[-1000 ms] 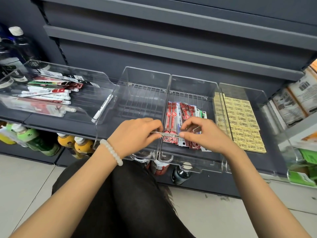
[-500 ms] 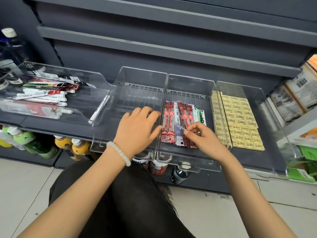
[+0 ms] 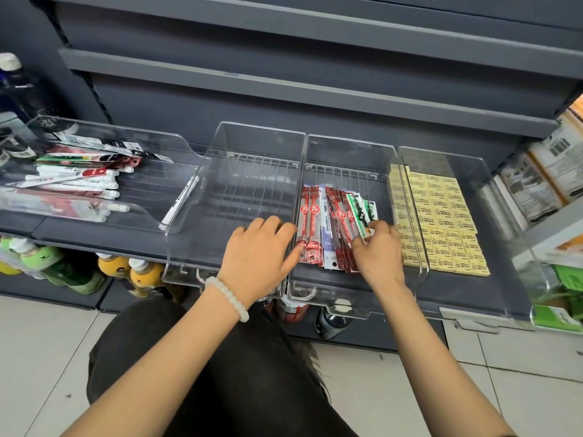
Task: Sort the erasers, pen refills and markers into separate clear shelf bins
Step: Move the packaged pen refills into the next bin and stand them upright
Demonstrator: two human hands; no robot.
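Note:
Four clear bins stand side by side on the grey shelf. The third bin [image 3: 347, 146] holds red, white and green pen refill packs [image 3: 334, 225]. My right hand [image 3: 377, 250] is inside it, fingers curled, pinching the near end of a green refill pack [image 3: 362, 212]. My left hand [image 3: 262, 247] lies with straight fingers against that bin's left wall, fingertips by the red packs. The second bin [image 3: 252, 137] has nothing in it. Yellow erasers [image 3: 441, 222] fill the right bin in rows. The left bin [image 3: 151, 137] holds white markers [image 3: 79, 184] and mixed packs; one marker [image 3: 179, 203] leans at its right end.
Drink bottles [image 3: 138, 272] stand on the lower shelf under the bins. Boxed goods [image 3: 542, 178] fill the shelving at the right. A bottle [image 3: 12, 83] stands at the far left. My dark-trousered knee [image 3: 220, 357] is below the shelf edge, over a tiled floor.
Both hands held one pack above the bin's front; the left hand let go and flattened against the bin wall, and the right hand moved deeper and rightward to the green packs.

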